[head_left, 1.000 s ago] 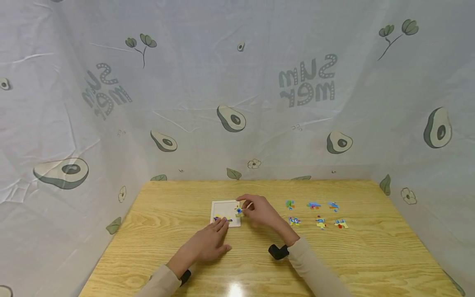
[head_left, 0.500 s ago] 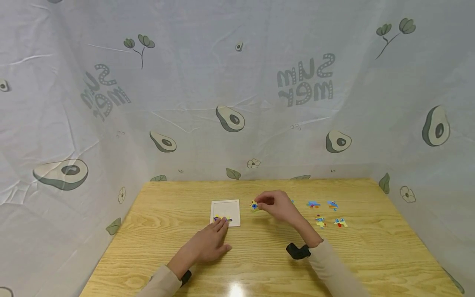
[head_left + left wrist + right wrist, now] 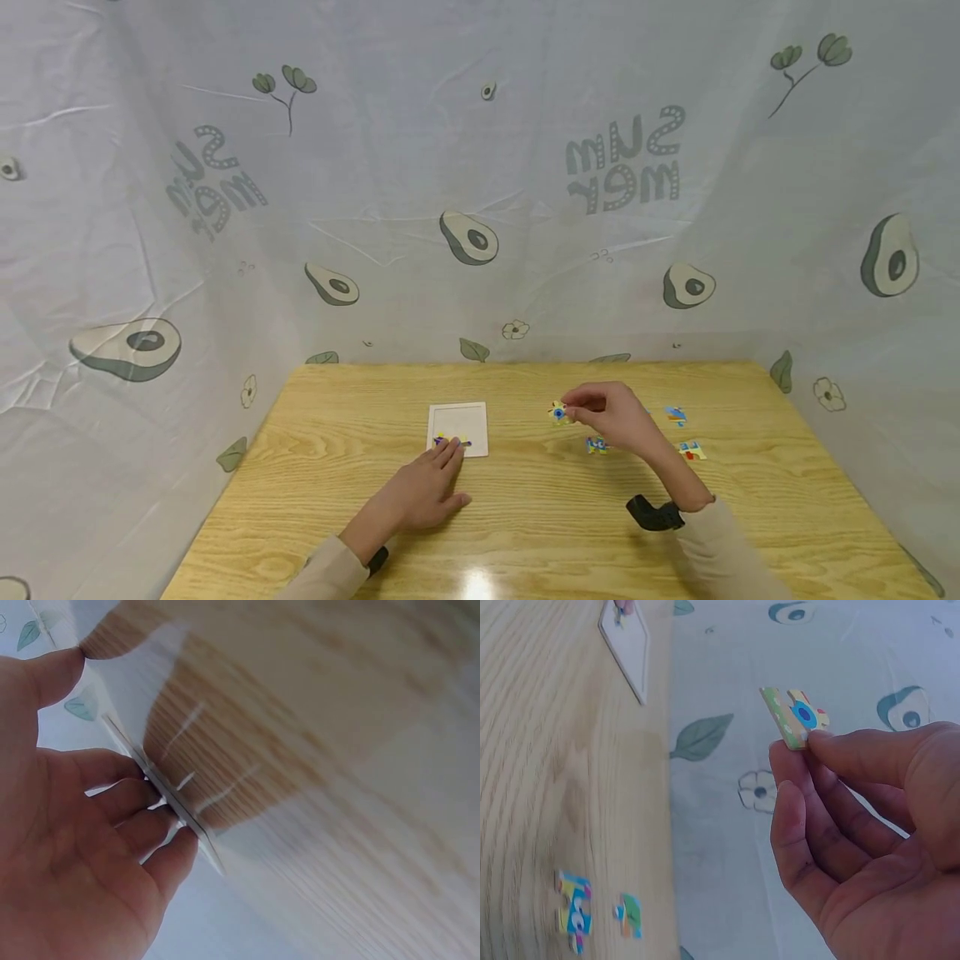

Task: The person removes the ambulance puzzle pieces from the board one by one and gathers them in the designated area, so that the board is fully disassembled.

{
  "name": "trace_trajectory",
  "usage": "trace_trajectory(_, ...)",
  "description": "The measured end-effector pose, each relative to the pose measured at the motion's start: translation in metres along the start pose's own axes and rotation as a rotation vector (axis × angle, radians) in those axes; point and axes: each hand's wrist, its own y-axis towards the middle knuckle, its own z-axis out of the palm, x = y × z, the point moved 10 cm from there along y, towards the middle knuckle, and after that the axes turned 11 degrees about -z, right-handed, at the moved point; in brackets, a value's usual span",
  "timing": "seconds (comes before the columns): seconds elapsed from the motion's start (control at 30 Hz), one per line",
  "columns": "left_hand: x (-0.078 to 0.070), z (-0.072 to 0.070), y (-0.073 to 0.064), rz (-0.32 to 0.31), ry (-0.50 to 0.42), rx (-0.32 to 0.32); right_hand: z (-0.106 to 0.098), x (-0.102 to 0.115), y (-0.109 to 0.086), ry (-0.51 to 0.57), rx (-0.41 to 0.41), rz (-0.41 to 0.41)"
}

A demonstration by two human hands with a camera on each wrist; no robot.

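Observation:
My right hand pinches a yellow jigsaw puzzle piece between thumb and fingers, above the table right of the white puzzle tray. In the right wrist view that piece shows a blue round spot and a green strip with pale dots. With its fingers extended, my left hand rests on the tray's near side. Purple and yellow puzzle pieces lie there, partly hidden under the fingertips. The left wrist view shows the left fingertips at the tray's edge.
Loose puzzle pieces lie on the wooden table to the right: a blue and white one, a red and yellow one and a blue and orange one. My right hand hides others. A printed curtain hangs behind the table.
My right hand has carried the yellow puzzle piece from over the tray's right edge away to the right, towards the loose pieces. My left hand stays on the tray.

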Motion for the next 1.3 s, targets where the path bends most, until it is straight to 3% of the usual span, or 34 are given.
trace_trajectory(0.53,0.000,-0.002,0.000,0.005,0.011,-0.015,-0.050,-0.024,-0.045,-0.012,-0.074,0.113)
trace_trajectory(1.3,0.000,0.002,0.001,0.000,0.028,-0.006,-0.080,-0.090,-0.134,-0.038,-0.034,0.345)
